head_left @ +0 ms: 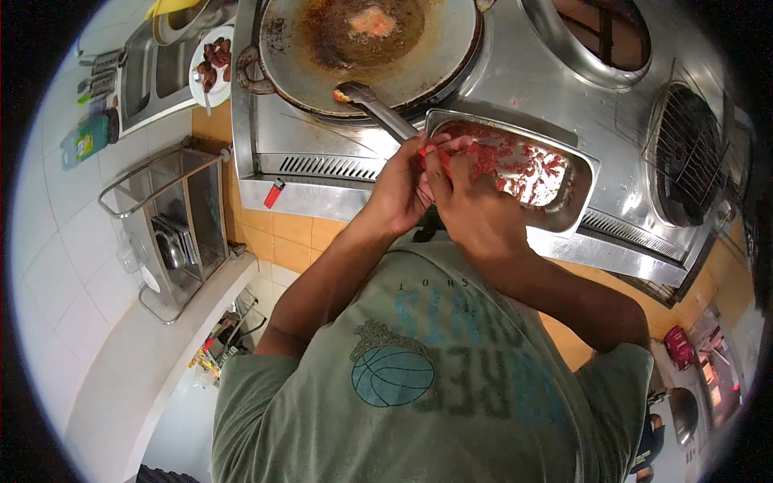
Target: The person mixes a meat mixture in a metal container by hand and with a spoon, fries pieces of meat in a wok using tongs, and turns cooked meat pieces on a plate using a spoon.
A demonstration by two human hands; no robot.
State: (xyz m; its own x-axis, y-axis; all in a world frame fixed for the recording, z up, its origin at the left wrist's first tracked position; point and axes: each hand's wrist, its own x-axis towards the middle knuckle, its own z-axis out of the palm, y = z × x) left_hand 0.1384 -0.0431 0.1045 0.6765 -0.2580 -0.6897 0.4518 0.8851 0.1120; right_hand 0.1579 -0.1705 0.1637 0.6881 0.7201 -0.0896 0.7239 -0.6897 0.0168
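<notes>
My left hand (400,189) is closed around metal tongs (382,111), whose tips reach over the near rim of a large wok (294,68). A small red piece (425,153), too covered to identify, shows between my two hands. The bent fingers of my right hand (477,193) press together on it, over the left end of a metal tray (581,181). Red, wet pieces (515,157) lie in that tray. In the wok's oil, one reddish piece (374,22) sits amid bubbles.
A red lighter (274,193) lies on the stove's front edge. At the upper left, a white plate (197,68) holds dark fried pieces beside a sink (138,80). On the right are a round burner opening (596,28) and a wire grill rack (688,145).
</notes>
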